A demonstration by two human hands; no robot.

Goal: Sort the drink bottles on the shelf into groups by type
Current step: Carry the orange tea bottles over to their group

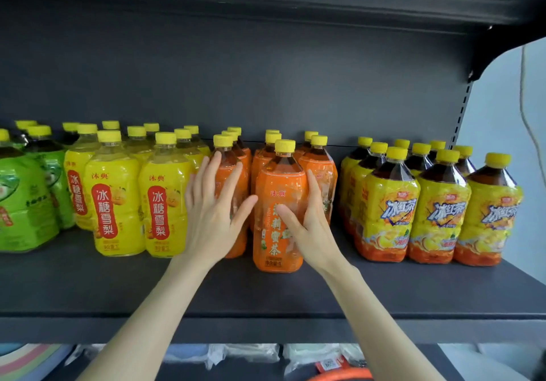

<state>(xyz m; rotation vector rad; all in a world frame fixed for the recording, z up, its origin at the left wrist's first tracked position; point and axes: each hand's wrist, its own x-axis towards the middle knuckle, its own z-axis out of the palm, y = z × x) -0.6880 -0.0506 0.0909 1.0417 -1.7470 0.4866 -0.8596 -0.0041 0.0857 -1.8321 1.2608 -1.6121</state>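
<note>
On the dark shelf (266, 292) stand bottles with yellow caps in four groups: green-label bottles (26, 203) at far left, yellow pear-drink bottles (115, 203), orange tea bottles in the middle, and yellow iced-tea bottles (440, 212) at right. My right hand (307, 224) wraps the right side of the front orange bottle (276, 180), thumb across its label. My left hand (214, 209) lies flat with fingers spread against the orange bottle (229, 162) just left of it, not gripping.
The shelf's back panel and an upper shelf (266, 5) close in the space above the caps. A bare strip of shelf runs along the front edge. Below the shelf lie packaged goods (251, 354). The shelf ends at right by a pale wall (502, 115).
</note>
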